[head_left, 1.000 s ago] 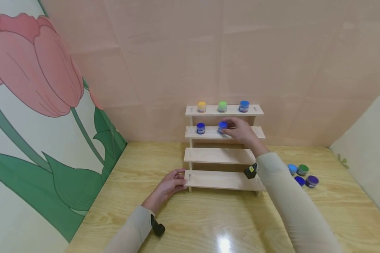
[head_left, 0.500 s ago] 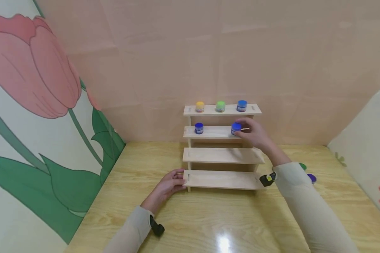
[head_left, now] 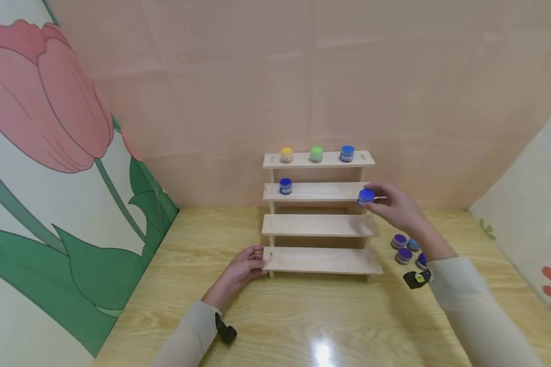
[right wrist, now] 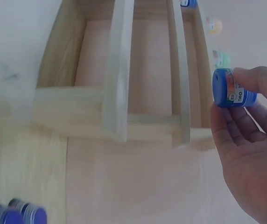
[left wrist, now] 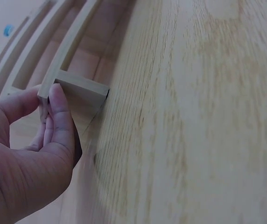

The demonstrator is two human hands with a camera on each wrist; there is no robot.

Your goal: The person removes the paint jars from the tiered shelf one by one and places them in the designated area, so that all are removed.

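A blue-lidded jar [head_left: 366,197] is pinched between the thumb and fingers of my right hand [head_left: 397,208], at the right end of the shelf rack's second tier from the top. The right wrist view shows the same jar [right wrist: 229,88] held on its side relative to that camera. My left hand [head_left: 239,268] grips the left end of the bottom shelf [head_left: 321,260]; in the left wrist view thumb and fingers pinch the board's end [left wrist: 49,84]. One dark blue jar [head_left: 285,186] stands at the left of the second tier.
On the top shelf [head_left: 301,159] stand a yellow jar [head_left: 286,155], a green jar [head_left: 316,155] and a blue jar [head_left: 347,154]. Several jars [head_left: 403,256] sit on the table right of the rack, beside my right forearm. A pink backdrop hangs behind.
My right hand has moved right with the blue jar, from the middle of the second tier to its right end. My left hand keeps its grip on the bottom shelf.
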